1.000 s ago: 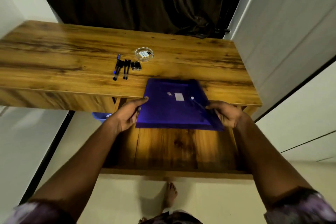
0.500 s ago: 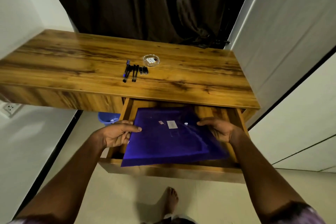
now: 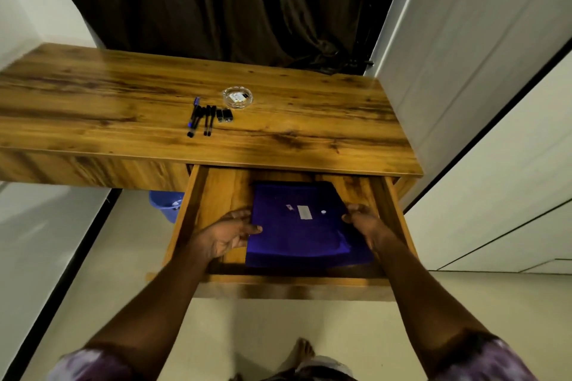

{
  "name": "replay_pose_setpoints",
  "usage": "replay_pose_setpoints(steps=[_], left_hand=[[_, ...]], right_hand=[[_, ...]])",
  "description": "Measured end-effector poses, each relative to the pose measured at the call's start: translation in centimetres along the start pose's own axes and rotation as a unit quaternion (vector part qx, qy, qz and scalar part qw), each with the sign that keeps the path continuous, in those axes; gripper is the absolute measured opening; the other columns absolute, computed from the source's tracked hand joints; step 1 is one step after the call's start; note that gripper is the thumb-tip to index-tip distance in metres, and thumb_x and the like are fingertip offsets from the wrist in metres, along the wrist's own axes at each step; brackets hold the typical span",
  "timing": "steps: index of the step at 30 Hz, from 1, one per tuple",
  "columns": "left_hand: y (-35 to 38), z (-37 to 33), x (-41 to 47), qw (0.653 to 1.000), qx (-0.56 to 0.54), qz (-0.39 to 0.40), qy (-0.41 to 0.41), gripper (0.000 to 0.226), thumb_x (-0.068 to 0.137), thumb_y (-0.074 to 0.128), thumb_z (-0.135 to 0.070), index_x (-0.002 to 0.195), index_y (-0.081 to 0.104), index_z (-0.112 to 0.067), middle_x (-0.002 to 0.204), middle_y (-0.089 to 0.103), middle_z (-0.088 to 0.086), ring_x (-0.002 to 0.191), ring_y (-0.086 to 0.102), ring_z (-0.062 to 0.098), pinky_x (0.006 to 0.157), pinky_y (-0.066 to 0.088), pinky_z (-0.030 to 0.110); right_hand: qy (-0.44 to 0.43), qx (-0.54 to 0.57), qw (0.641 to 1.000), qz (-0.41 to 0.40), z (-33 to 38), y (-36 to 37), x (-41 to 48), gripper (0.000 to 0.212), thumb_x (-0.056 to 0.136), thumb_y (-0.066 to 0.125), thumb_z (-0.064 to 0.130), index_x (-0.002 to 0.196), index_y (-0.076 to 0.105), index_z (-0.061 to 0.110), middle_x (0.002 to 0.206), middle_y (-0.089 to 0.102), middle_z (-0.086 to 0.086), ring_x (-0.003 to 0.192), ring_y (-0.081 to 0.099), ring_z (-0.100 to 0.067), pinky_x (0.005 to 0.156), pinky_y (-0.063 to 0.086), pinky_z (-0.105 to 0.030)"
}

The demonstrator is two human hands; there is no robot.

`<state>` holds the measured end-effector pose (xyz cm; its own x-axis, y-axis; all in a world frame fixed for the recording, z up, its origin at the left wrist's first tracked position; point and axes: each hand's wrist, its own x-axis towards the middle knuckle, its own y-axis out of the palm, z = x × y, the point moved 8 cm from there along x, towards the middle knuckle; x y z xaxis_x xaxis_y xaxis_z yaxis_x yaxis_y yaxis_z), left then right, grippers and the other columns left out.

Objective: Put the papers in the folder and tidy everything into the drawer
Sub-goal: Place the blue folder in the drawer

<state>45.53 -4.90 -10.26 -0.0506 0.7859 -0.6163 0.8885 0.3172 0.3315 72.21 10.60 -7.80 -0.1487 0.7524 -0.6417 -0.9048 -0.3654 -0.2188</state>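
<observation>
Person sets blue folder (image 3: 301,226) flat in open drawer (image 3: 399,226) under wooden bench (image 3: 309,139). Left hand (image 3: 224,238) holds folder's left edge, grip narrow; right hand (image 3: 366,224) touches right edge, fingers loose, hold unclear. Papers not visible, presumably inside folder. Still on bench: pens (image 3: 201,117), two small dark items (image 3: 225,115) just beside them, glass dish (image 3: 237,97) near. Judged past halfway; small items and drawer closing remain.

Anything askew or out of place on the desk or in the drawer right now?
Nothing is damaged or spilled. The purple folder lies flat in the open drawer, both hands at its sides. Only the pens and glass dish remain on the desk, untidied.
</observation>
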Motion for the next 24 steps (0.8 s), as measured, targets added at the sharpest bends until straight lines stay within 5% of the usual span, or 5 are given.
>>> replay_pose_setpoints(steps=[3,5,11,17,24], left_hand=[[1.2,1.0,1.9,0.997,0.067,-0.044,-0.002,0.061,0.080,0.067,0.008,0.134,0.048,-0.014,0.129,0.056,0.000,0.107,0.063,0.022,0.079,0.055,0.036],[2.0,1.6,3.4,0.993,0.100,-0.056,-0.003,0.064,0.080,0.069,0.005,0.138,0.047,-0.013,0.138,0.050,0.001,0.111,0.061,0.021,0.088,0.053,0.038],[5.8,3.2,6.4,0.983,0.160,-0.089,-0.019,0.042,0.087,0.065,-0.001,0.124,0.054,-0.019,0.098,0.064,-0.007,0.090,0.060,0.008,0.073,0.050,0.025],[8.3,4.4,10.3,0.933,0.347,-0.097,0.010,0.064,0.085,0.068,-0.003,0.142,0.039,0.000,0.150,0.038,0.010,0.137,0.038,0.024,0.101,0.032,0.017],[11.2,5.1,12.8,0.851,0.518,-0.083,0.028,0.069,0.089,0.065,-0.022,0.148,0.033,-0.010,0.159,0.021,0.008,0.146,0.019,0.022,0.118,0.017,0.025]], right_hand=[[-0.020,0.004,0.999,-0.025,-0.5,-1.9,0.5,0.036,0.093,0.055,0.002,0.118,0.050,0.027,0.099,0.052,0.000,0.082,0.056,-0.018,0.058,0.045,-0.033],[-0.039,-0.024,0.998,-0.037,-0.8,-3.2,1.4,0.041,0.091,0.055,0.000,0.119,0.049,0.030,0.108,0.053,-0.002,0.086,0.058,-0.019,0.060,0.049,-0.034],[-0.083,-0.240,0.967,-0.029,-1.4,-5.5,4.1,0.049,0.086,0.063,0.006,0.130,0.048,0.021,0.137,0.047,-0.012,0.114,0.055,-0.027,0.089,0.055,-0.043],[-0.064,-0.407,0.911,-0.016,-2.8,-6.3,6.9,0.057,0.083,0.070,0.025,0.134,0.046,0.018,0.139,0.047,-0.013,0.125,0.050,-0.033,0.104,0.046,-0.048],[-0.127,-0.596,0.793,0.023,-4.2,-5.5,6.9,0.057,0.100,0.047,0.021,0.152,0.025,0.020,0.158,0.023,-0.014,0.140,0.036,-0.035,0.111,0.038,-0.048]])
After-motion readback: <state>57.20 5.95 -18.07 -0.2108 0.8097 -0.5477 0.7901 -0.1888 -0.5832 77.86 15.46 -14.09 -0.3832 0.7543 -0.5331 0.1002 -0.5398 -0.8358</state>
